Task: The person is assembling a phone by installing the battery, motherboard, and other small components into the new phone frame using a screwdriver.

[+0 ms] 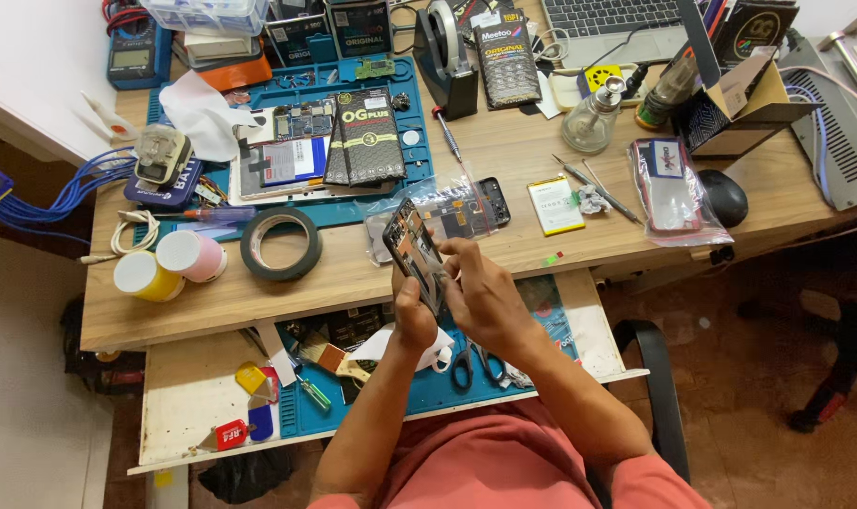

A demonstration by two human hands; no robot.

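the left hand (415, 319) is wrapped around the lower end of an opened phone (415, 253), fingers curled behind it and thumb on the near edge, so the phone stands tilted up and away over the front edge of the table (353, 283). held that way its inner side faces the person. the right hand (480, 292) comes in from the other side with its fingertips drawn together against the phone's right edge, near its middle; whether they pinch a small part or only press on the frame cannot be told.

just behind the phone a clear plastic bag (447, 212) with dark phone parts lies on the table, within easy reach. to its left sits a roll of black tape (280, 243), and farther left a yellow cup (146, 276) and a pink cup (193, 254) side by side. a blue work mat (414, 141) farther back carries a second opened phone and dark flat packages. to the right lie a flat battery (555, 204), tweezers (598, 188) and a glass bottle (597, 115).

below the hands, a pulled-out shelf holds another blue mat with scissors (475, 366) and a small green screwdriver (312, 391), kept close under the work.
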